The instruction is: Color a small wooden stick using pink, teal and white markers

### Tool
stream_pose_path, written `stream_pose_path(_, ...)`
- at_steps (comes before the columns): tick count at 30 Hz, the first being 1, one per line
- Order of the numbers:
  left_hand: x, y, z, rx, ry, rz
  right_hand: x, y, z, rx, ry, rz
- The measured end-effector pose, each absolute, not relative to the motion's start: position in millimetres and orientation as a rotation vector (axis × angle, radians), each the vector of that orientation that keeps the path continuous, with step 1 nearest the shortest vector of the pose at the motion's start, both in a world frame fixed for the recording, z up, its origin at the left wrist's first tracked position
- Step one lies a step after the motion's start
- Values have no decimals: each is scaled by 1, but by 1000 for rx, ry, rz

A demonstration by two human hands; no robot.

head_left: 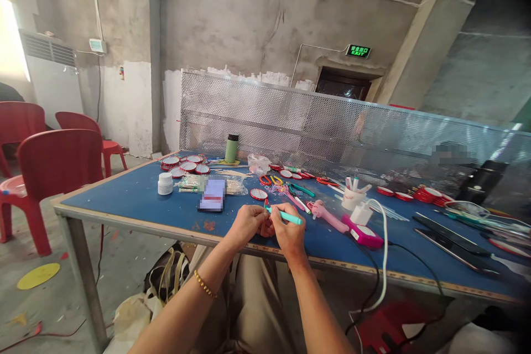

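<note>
My right hand (289, 230) is closed on a turquoise pen-like tool (292, 217), whose tip points left toward my left hand (250, 221). The fingers of my left hand are pinched together beside that tip; what they hold is too small to make out. Both hands are close together over the table's front edge. Just beyond them lies a round red-rimmed disc (259, 194) with a pale face. A phone (212, 194) with a lit screen stands tilted to the left of the disc, near a white jar (165, 183).
The blue table (108, 194) holds pliers (305, 189), a pink tool (329, 217), a magenta device (365, 233) with cables, a cup of pens (352, 197), a green bottle (232, 148) and stacked red-rimmed discs (428, 194). A perforated metal screen (269, 119) runs behind. Red chairs (62, 157) stand left.
</note>
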State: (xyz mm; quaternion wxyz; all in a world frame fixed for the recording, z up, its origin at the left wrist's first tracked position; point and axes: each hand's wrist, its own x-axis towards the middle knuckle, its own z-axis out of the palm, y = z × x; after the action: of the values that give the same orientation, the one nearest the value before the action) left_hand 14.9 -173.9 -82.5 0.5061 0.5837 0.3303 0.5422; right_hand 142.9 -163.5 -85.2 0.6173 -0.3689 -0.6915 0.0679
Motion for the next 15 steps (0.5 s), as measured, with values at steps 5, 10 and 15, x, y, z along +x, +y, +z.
stream_pose_path(5, 15, -172, -84, 1408, 810, 1311, 142, -163, -85, -846, -1589, 137)
stream_pose_path(10, 15, -172, -85, 1400, 808, 1295, 142, -162, -86, -844, -1578, 148)
stream_pose_path(15, 15, -172, -83, 1395, 812, 1296, 143, -160, -88, -849, -1537, 195)
